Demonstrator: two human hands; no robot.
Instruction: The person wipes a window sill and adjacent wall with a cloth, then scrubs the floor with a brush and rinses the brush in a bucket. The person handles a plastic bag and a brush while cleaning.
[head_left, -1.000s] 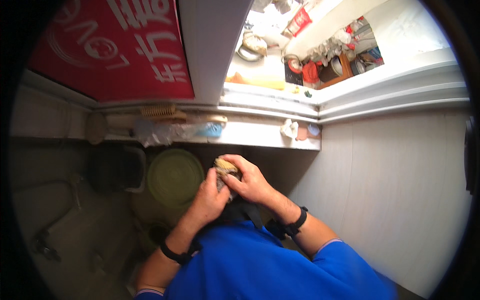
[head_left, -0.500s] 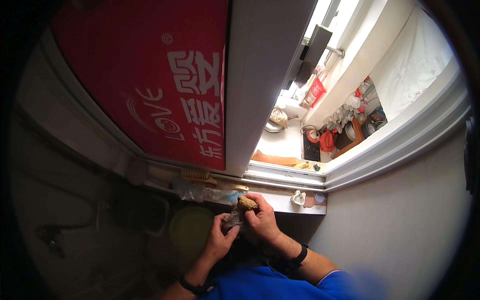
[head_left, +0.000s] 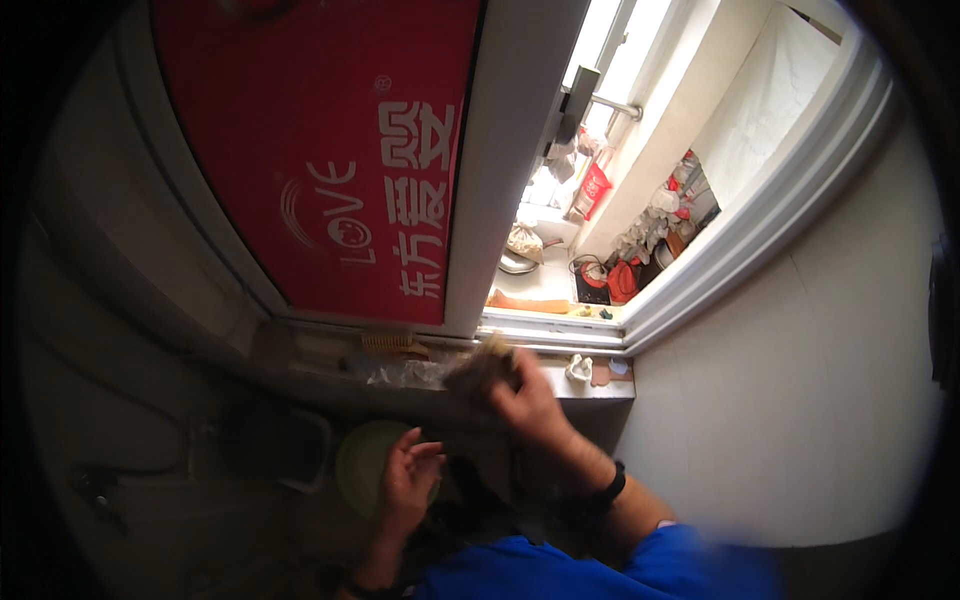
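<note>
My right hand [head_left: 533, 402] is closed around a grey-brown clump [head_left: 470, 377] with a yellowish part, blurred by motion, just over the window sill [head_left: 600, 386]. In the earlier frame it looks like a worn yellow sponge with a fuzzy grey scrubbing pad, but its kind is not certain. Lower and to the left, my left hand [head_left: 408, 478] holds nothing, its fingers apart and partly bent, in front of a dim green basin [head_left: 362, 455]. Beside the clump, crumpled clear plastic [head_left: 408, 373] and a bristle brush [head_left: 390, 344] lie on the sill.
A small white object [head_left: 579, 369] and a pinkish flat piece [head_left: 605, 374] sit at the sill's right end. Behind it rises a window frame [head_left: 505, 160] with a red printed panel [head_left: 300, 120]. The open side shows a cluttered ledge with bags. A dark-seated chair or stool [head_left: 265, 440] stands at left.
My left hand has let go of the clump and dropped down and left, opening. My right hand has carried the clump slightly up toward the sill. The view has shifted a little.
</note>
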